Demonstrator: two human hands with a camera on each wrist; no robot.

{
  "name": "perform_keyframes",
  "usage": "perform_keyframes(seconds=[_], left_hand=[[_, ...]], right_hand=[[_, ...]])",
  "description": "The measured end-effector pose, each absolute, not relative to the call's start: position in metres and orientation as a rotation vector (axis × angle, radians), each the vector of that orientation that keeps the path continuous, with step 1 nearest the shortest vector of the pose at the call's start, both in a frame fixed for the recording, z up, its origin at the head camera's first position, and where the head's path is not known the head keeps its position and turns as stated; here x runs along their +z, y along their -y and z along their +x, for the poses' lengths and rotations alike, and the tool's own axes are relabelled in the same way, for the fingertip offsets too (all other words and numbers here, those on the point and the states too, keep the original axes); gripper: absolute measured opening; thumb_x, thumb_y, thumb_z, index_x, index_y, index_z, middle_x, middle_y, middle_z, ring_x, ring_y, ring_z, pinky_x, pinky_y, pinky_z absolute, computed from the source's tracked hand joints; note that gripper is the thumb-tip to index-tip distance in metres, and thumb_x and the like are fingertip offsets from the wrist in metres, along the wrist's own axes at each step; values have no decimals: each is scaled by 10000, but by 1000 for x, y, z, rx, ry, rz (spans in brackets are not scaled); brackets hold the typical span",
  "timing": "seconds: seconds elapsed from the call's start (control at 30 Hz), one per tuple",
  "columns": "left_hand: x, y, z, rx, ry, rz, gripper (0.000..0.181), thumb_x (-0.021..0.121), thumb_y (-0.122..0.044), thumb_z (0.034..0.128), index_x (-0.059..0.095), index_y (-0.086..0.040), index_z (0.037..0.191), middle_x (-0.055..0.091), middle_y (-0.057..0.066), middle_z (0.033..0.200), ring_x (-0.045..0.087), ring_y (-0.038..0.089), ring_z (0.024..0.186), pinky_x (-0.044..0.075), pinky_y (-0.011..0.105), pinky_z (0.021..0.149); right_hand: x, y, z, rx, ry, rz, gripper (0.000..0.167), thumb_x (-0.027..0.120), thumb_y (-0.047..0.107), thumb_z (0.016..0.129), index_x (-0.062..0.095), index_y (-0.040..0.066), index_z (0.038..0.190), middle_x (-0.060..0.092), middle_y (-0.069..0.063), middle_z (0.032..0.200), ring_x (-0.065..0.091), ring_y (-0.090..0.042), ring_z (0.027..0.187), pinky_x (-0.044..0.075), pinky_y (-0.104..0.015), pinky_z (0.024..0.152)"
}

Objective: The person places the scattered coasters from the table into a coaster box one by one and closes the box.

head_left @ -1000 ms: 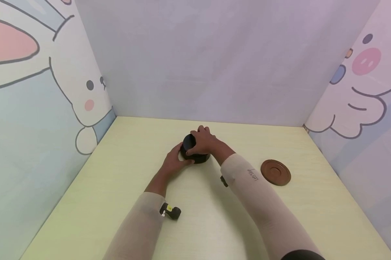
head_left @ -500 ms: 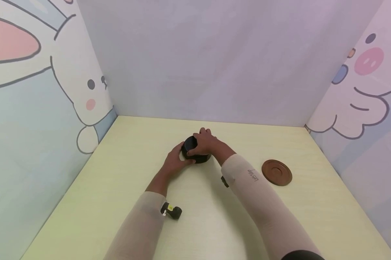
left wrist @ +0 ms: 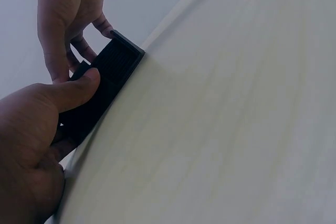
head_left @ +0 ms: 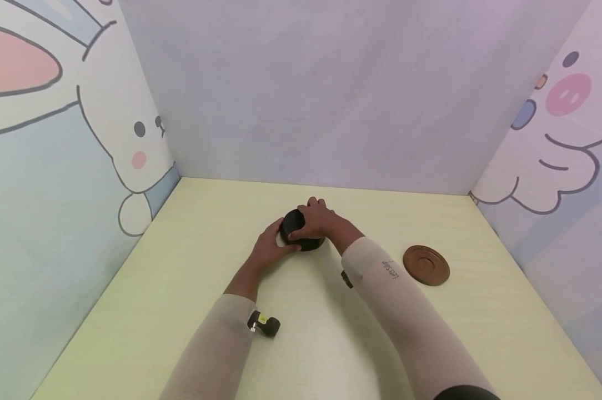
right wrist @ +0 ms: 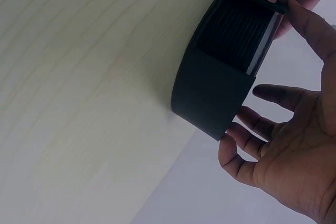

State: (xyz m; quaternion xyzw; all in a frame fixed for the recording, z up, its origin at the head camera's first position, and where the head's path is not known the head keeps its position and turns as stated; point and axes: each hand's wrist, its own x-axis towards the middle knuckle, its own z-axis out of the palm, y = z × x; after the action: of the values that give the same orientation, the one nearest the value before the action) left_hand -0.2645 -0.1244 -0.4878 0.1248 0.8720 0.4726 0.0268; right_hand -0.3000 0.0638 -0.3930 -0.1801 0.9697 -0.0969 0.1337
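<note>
A round black coaster holder (head_left: pixel 309 244) with a cut-out in its wall rests on the table toward the back. My left hand (head_left: pixel 268 247) grips its left side, with the thumb across the near wall in the left wrist view. From above, my right hand (head_left: pixel 317 218) spans the holder's top, its thumb and fingertips at opposite sides of the rim. In the right wrist view, dark ribbed layers show inside the holder (right wrist: pixel 210 87). Whether the right fingers also touch something within the rim, I cannot tell. A brown round coaster (head_left: pixel 426 265) lies apart, to the right.
The pale wood-grain table (head_left: pixel 181 266) is closed in by a plain back wall (head_left: pixel 306 100) and side walls with cartoon animals. A small black wrist camera (head_left: pixel 266 325) sits on the left sleeve. The right forearm passes between the holder and the brown coaster.
Almost nothing differs. The whole head view shifts slightly, and both hands keep their places on the coaster holder. The brown coaster stays where it lies.
</note>
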Motion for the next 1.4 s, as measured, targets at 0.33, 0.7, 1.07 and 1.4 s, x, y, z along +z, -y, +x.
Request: perform_keyframes(seconds=[0.33,0.7,1.07,1.4], left_hand=[[-489,124,-265,1454,-2698,399,998,876,-373,935,335,-47,1707,423,181,1743,359,386,1651,317,578,1364],[-489,124,-264,1433,-2706,371,1007,872,-390,930,330,-68,1715,411,160,1754,352,385,1655,309,585,1367],[-487,122,-263,1408,-2714,370,996,857,-382,946,316,-65,1720,393,159,1764,337,381,1663,300,578,1372],[-488,124,-264,1417,-2719,354,1011,870,-363,938,312,-31,1713,384,188,1764,327,397,1665,278,572,1381]], right_hand=[[-390,-66,-297,-283,-2803,-539,914,781,594,944,458,124,1657,460,-168,1520,427,-342,1376,528,-579,1130],[-390,-77,-297,-335,-2781,-597,900,783,583,946,455,145,1660,434,-169,1600,420,-354,1421,521,-610,1141],[-391,-90,-296,-408,-2739,-612,907,739,611,977,401,179,1699,376,-176,1669,394,-373,1477,465,-654,1195],[-390,-120,-292,-486,-2754,-558,925,722,579,1001,333,157,1726,186,-194,1801,192,-436,1648,370,-725,1265]])
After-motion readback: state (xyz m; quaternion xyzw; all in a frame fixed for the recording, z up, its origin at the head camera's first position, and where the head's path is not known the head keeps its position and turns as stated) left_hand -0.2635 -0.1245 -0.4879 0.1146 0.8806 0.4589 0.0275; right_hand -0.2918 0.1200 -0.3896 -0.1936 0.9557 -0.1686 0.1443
